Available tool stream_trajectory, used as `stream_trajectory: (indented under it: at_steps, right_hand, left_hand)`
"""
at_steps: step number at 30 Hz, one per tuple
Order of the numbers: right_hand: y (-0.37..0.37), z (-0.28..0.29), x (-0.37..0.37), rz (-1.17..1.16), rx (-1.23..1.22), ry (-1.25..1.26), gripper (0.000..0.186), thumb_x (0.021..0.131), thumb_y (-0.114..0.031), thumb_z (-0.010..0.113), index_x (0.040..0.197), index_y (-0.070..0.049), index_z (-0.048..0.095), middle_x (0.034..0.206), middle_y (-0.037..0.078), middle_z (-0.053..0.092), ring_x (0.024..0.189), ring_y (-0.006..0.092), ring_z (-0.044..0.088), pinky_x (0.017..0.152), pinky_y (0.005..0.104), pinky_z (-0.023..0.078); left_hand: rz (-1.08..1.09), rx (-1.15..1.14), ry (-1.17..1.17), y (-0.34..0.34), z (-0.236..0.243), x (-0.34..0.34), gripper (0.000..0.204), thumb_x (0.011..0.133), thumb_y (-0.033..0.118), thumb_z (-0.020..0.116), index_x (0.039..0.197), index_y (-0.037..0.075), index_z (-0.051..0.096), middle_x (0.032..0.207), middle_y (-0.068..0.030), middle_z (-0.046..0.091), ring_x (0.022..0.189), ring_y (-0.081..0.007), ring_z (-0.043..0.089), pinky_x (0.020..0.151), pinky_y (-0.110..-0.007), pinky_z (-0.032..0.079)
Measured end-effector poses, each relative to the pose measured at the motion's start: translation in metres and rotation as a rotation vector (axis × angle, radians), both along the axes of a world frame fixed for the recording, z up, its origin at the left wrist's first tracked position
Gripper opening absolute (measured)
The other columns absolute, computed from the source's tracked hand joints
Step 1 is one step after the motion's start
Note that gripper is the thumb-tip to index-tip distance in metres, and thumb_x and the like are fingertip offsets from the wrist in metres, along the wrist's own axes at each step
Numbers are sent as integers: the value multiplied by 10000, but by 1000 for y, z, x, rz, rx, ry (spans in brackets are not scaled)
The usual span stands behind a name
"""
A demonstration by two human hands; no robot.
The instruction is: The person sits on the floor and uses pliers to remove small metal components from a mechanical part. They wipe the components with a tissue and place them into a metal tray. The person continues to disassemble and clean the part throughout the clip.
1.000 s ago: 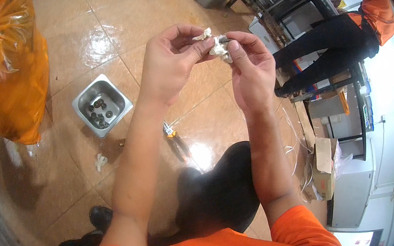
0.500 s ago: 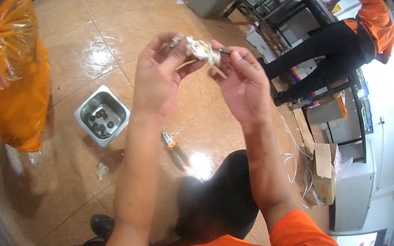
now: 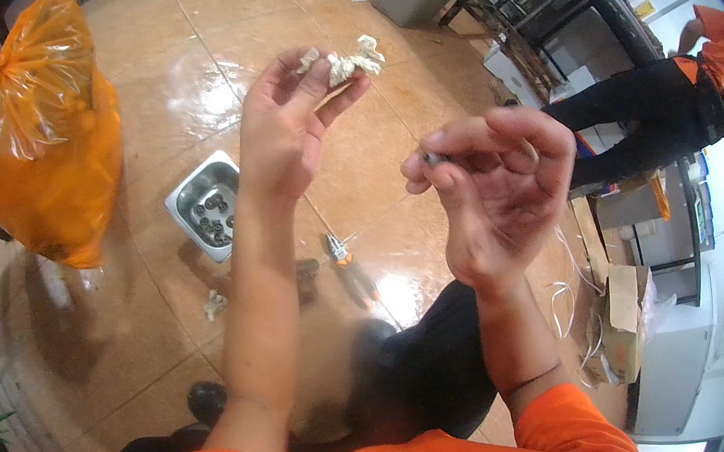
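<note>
Raised at the upper middle, my left hand (image 3: pixel 292 112) pinches a crumpled off-white wad (image 3: pixel 346 67) that looks like paper or tissue; its ragged end sticks out to the right. My right hand (image 3: pixel 502 180) is lower and to the right, apart from the wad. Its thumb and index finger press on a small dark piece (image 3: pixel 432 159), mostly hidden, while the other fingers curl loosely. Below my hands, pliers (image 3: pixel 344 260) with orange and black handles lie on the floor. Left of my left forearm is a square metal pan (image 3: pixel 185 214) with several small dark round parts inside.
A tied orange plastic bag (image 3: pixel 45 176) stands at the left. Another crumpled off-white scrap (image 3: pixel 214 304) lies on the tiled floor. At the right, a person in black trousers (image 3: pixel 631 113) stands by a dark-framed table (image 3: pixel 618 18). A cardboard box (image 3: pixel 626 319) and white cords (image 3: pixel 563 305) are below.
My hands have separated: the right has moved down and right with the small dark piece, and the left keeps the off-white wad. The view has shifted slightly.
</note>
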State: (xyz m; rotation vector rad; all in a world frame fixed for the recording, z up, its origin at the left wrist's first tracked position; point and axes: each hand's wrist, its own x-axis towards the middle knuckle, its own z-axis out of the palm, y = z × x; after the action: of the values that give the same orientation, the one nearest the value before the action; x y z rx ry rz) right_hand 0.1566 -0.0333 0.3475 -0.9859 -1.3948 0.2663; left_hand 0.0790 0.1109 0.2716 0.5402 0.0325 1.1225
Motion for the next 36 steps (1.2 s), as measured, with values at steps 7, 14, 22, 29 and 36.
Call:
stream_trajectory:
  at_steps: [7, 14, 22, 29, 36]
  right_hand:
    - [-21, 8, -18, 269, 5, 145, 444, 860, -90, 740, 1128, -123, 388, 841, 45, 676, 848, 240, 623, 717, 373, 505]
    - [-40, 38, -13, 509, -54, -32, 317, 895, -109, 703, 1050, -163, 431, 883, 42, 709, 831, 187, 510, 732, 348, 405]
    - [-4, 0, 17, -148, -129, -185, 212, 890, 110, 608, 1070, 16, 546, 917, 105, 644, 819, 160, 633, 720, 257, 525]
    - [21, -9, 43, -379, -578, -167, 203, 893, -25, 673, 1092, 7, 646, 987, 104, 690, 937, 177, 651, 867, 285, 502]
    - [30, -42, 60, -228, -319, 67, 22, 937, -19, 609, 941, -13, 588, 809, 18, 580, 654, 73, 508, 571, 214, 401]
  left_hand:
    - [-17, -25, 29, 1, -8, -3, 153, 945, 53, 627, 1076, 1, 570, 1004, -103, 650, 959, -251, 671, 947, -436, 569]
    - [6, -7, 73, 1, -21, -2, 211, 958, 80, 602, 1158, 25, 563, 1069, -113, 650, 1018, -312, 668, 956, -496, 554]
    - [-47, -5, 85, -4, -9, 6, 203, 971, 108, 588, 1162, 45, 554, 1062, -118, 650, 997, -293, 679, 844, -480, 606]
    - [-33, 345, 313, -6, -15, 12, 226, 902, 20, 665, 1123, 17, 616, 1073, -79, 657, 979, -152, 642, 854, -312, 550]
    - [-47, 216, 100, -33, -7, 26, 82, 909, 51, 677, 973, 1, 683, 938, -40, 677, 897, -117, 627, 796, -287, 521]
